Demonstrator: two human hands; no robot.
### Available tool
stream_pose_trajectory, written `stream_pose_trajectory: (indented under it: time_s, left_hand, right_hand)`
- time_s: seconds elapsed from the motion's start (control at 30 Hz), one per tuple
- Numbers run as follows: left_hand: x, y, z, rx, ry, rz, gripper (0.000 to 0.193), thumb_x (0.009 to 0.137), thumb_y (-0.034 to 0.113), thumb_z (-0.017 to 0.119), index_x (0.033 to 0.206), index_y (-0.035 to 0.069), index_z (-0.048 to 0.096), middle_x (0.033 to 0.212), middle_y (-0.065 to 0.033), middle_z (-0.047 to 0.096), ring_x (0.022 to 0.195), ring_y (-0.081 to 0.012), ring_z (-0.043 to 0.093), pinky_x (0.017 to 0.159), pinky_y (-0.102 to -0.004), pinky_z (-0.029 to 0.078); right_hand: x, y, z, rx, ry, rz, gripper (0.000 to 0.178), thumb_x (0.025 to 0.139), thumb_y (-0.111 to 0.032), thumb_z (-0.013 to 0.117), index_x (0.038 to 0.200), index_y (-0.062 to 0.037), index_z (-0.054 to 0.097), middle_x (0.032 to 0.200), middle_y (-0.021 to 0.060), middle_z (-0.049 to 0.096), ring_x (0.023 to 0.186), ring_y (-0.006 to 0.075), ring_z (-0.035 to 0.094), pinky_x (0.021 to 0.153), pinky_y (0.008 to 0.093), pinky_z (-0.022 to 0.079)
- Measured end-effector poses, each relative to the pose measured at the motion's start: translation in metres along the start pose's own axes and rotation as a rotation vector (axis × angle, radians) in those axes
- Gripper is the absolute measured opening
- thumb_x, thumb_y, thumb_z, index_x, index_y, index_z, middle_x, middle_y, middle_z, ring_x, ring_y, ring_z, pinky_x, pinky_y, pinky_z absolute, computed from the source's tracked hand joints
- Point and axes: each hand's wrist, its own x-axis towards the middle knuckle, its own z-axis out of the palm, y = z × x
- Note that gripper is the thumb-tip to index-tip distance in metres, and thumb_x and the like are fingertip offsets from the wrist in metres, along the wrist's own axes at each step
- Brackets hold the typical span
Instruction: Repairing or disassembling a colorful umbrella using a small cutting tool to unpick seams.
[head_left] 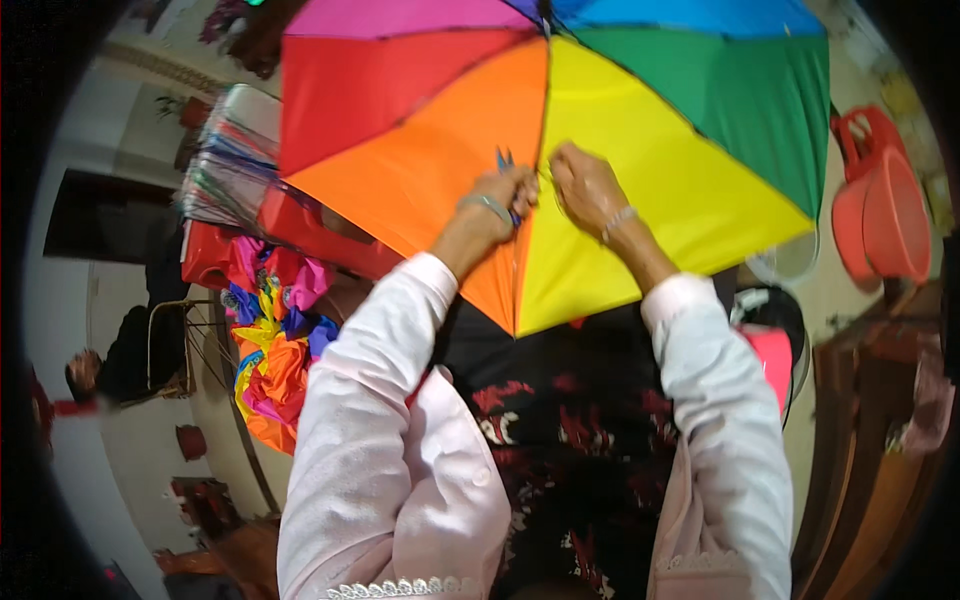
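A rainbow umbrella canopy (620,150) lies spread open in front of me, its dark ribs meeting at the top. Along the seam between its orange and yellow panels, both my hands are close together. My left hand (500,200) is closed around small blue thread snips (504,158), whose two points stick out above the fingers. Just across the seam, my right hand (588,190) is closed in a pinch over the yellow panel. What it pinches is too small to make out, though a thin line shows by its fingertips. The canopy's near corner hangs over my dark patterned lap.
At left, a stack of clear plastic packages (235,150) stands on a red stool (208,255), above a heap of bunched colourful fabric (272,370). A person in dark clothes (150,345) is farther left. A red basin (880,220) and wooden furniture (860,430) stand at right.
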Motion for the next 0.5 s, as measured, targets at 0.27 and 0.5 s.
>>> stream_pose_trajectory:
  time_s: [0.27,0.5]
  left_hand:
    - [-0.009,-0.020,0.008,-0.025,-0.014,0.045,0.026,0.078,0.013,0.048,0.053,0.004,0.046,0.048,-0.0087,0.046,0.038,-0.0142,0.040,0.035,-0.0265,0.028]
    - [0.007,-0.013,0.004,-0.069,0.004,-0.004,0.023,0.081,0.014,0.049,0.061,0.003,0.047,0.050,-0.0089,0.047,0.043,-0.0181,0.045,0.041,-0.0310,0.035]
  right_hand:
    - [-0.017,-0.016,-0.009,0.204,-0.147,0.288,0.018,0.081,-0.013,0.046,0.070,0.0008,0.049,0.059,0.0138,0.055,0.048,0.0217,0.053,0.046,0.0326,0.042]
    - [-0.010,-0.005,-0.008,0.127,-0.295,0.075,0.016,0.082,-0.014,0.050,0.071,-0.0028,0.052,0.062,0.0105,0.059,0.049,0.0197,0.054,0.048,0.0295,0.044]
